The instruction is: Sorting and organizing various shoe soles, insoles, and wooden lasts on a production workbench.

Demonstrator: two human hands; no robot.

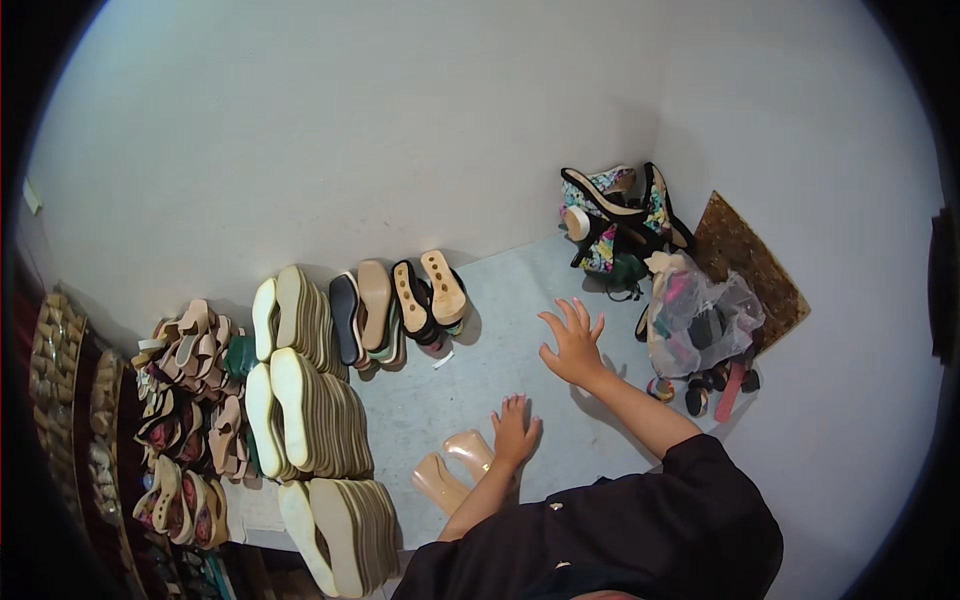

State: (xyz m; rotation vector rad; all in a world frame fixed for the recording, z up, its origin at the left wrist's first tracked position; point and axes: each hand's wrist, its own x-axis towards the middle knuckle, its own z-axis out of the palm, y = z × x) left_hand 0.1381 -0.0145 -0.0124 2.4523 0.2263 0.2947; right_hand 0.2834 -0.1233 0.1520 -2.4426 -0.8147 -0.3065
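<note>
Over the pale grey tabletop [500, 290], my right hand [574, 346] reaches out with its fingers spread and nothing in them. Closer to my body, my left hand [514, 432] has its fingers stretched out and holds nothing. Beside it, a pair of clear, glossy, foot-shaped plastic pieces [468, 452] lies near the front edge, one partly behind my left forearm. Whether my left fingers touch the table or only hover, I cannot tell.
Stacks of shoe soles [318, 420] line the left side, with wedge sandals [205, 345] beyond them. Along the wall stand tan soles with studs [440, 285]. Floral wedges [600, 190], a clear plastic bag [715, 310] and a brown board [745, 265] fill the right corner.
</note>
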